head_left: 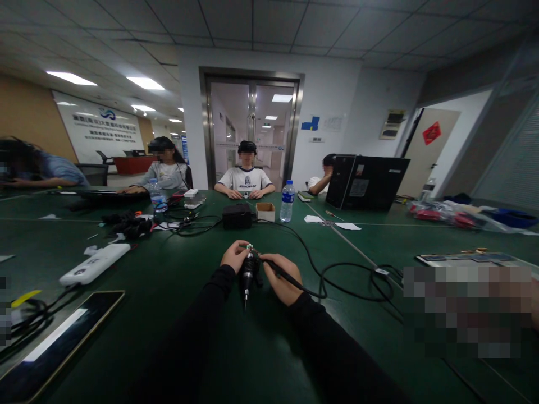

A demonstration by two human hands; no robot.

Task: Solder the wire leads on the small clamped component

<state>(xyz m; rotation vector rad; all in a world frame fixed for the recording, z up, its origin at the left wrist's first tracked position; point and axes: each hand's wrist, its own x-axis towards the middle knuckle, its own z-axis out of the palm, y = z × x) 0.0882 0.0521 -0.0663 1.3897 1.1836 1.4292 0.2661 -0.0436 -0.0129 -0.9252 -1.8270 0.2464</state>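
Observation:
Both my hands meet over the green table [177, 314], in black sleeves. My left hand [234, 257] is closed around the upper end of a black pen-shaped tool [247, 275] with a small metal part at its top. The tool's thin tip points down toward me. My right hand [281, 278] is closed on a thin black rod or cable end that touches the tool's top. A black cable [337, 275] runs from my right hand across the table to the right.
A black box [237, 216], a small cardboard box [265, 211] and a water bottle [287, 201] stand beyond my hands. A white power strip [95, 264] and a dark tablet [59, 342] lie left. A laptop [365, 182] stands at right. Several people sit around the table.

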